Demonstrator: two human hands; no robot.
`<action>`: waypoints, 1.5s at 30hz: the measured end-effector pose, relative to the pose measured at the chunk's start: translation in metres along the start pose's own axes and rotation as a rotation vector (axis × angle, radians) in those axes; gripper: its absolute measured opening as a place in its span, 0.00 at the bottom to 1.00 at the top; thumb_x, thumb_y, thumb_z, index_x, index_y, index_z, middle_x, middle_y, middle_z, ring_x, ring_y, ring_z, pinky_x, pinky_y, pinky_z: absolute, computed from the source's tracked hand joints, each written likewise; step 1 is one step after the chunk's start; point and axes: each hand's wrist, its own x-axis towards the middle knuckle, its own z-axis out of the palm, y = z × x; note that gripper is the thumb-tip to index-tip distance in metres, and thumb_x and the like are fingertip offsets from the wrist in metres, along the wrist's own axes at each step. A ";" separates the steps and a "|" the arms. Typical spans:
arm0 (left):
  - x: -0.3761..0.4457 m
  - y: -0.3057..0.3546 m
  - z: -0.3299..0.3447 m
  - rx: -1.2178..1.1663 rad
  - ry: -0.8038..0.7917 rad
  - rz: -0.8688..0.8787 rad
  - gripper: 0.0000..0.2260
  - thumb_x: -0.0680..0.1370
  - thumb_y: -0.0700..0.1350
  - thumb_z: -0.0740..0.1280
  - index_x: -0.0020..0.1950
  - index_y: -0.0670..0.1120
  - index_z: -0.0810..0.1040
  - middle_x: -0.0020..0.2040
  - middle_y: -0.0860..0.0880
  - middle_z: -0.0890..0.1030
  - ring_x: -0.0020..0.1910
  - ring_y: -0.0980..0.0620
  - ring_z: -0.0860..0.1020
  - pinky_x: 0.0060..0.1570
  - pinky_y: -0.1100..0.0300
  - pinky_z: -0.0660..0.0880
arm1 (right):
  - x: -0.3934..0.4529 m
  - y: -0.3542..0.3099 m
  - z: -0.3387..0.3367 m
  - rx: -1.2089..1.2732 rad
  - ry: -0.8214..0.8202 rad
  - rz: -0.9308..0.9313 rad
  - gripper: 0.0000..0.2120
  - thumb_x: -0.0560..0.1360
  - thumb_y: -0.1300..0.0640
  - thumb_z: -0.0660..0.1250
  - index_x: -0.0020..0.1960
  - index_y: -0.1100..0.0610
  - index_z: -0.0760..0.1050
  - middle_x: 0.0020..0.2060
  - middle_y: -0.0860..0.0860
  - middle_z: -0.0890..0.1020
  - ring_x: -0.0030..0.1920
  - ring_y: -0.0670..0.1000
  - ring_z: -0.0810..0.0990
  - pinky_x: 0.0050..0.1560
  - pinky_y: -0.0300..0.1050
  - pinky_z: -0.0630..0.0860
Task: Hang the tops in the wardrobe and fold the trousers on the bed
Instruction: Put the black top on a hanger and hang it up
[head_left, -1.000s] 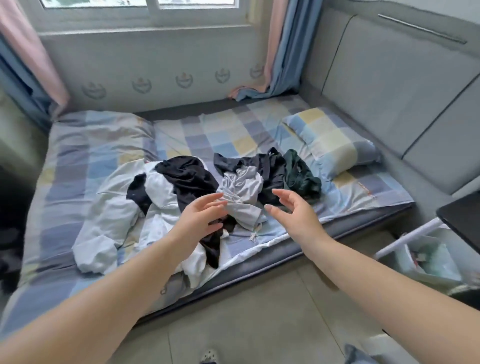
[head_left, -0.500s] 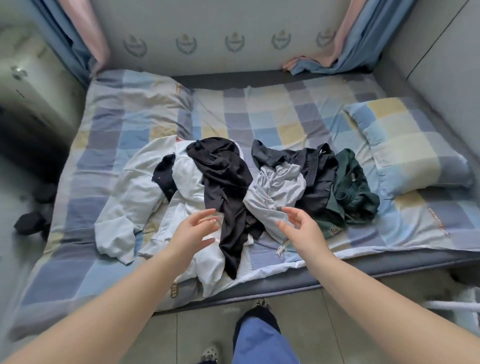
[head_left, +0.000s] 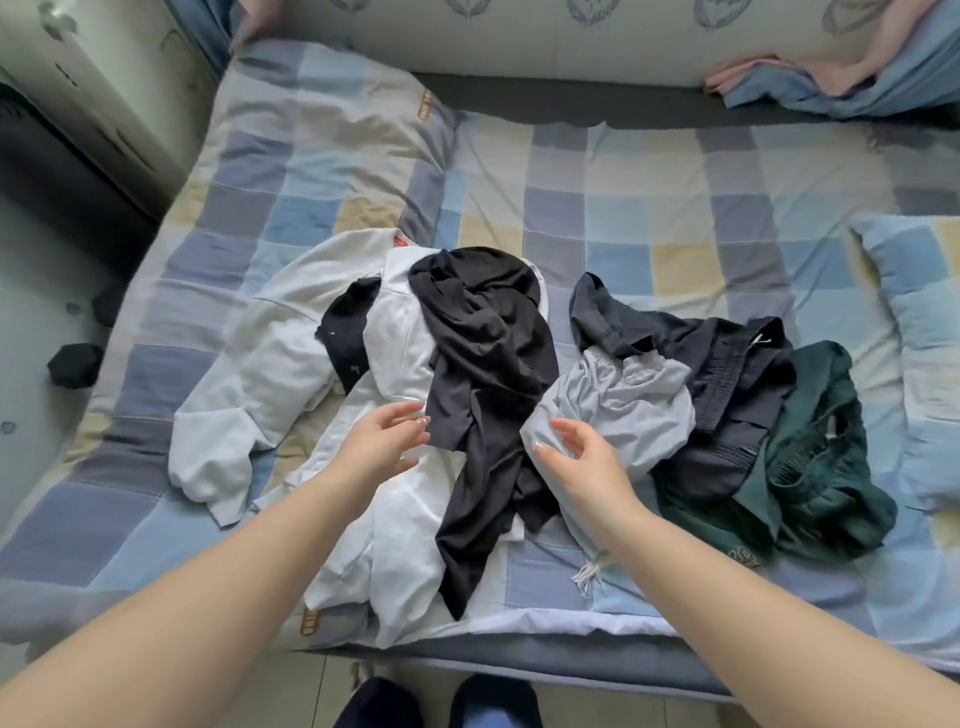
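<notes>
A checked pillow (head_left: 919, 358) lies at the right, pink and blue curtains (head_left: 841, 78) behind, a dark object (head_left: 75, 365) on the floor.

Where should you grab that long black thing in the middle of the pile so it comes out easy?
Probably the bunched top end of the black garment, coming down from above. It lies draped over the white garment with nothing on top, so lifting there lets the long tail hang free. The left hand is nearest; the right hand hovers by the grey garment.

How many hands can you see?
2. The left hand hovers over the white garment; the right hand is at the grey garment. Both look empty.
</notes>
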 end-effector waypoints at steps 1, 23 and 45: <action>0.014 -0.002 0.003 0.013 0.004 -0.005 0.11 0.79 0.42 0.65 0.60 0.50 0.76 0.57 0.49 0.80 0.53 0.55 0.79 0.49 0.58 0.76 | 0.012 0.004 0.004 -0.013 -0.005 0.009 0.20 0.75 0.53 0.69 0.65 0.52 0.71 0.67 0.51 0.71 0.68 0.47 0.68 0.61 0.37 0.64; 0.242 -0.078 0.051 0.143 0.069 0.117 0.17 0.78 0.44 0.65 0.66 0.51 0.73 0.61 0.51 0.77 0.56 0.57 0.75 0.55 0.62 0.72 | 0.278 0.053 0.111 -0.528 -0.058 -0.187 0.29 0.74 0.51 0.70 0.73 0.47 0.64 0.77 0.53 0.49 0.68 0.52 0.70 0.64 0.44 0.66; 0.147 -0.050 0.032 0.039 0.123 0.220 0.10 0.78 0.41 0.66 0.56 0.51 0.81 0.43 0.58 0.84 0.47 0.58 0.81 0.48 0.63 0.77 | 0.137 0.048 0.112 -0.195 -0.415 -0.209 0.21 0.73 0.57 0.67 0.62 0.39 0.72 0.40 0.40 0.79 0.33 0.38 0.73 0.40 0.29 0.71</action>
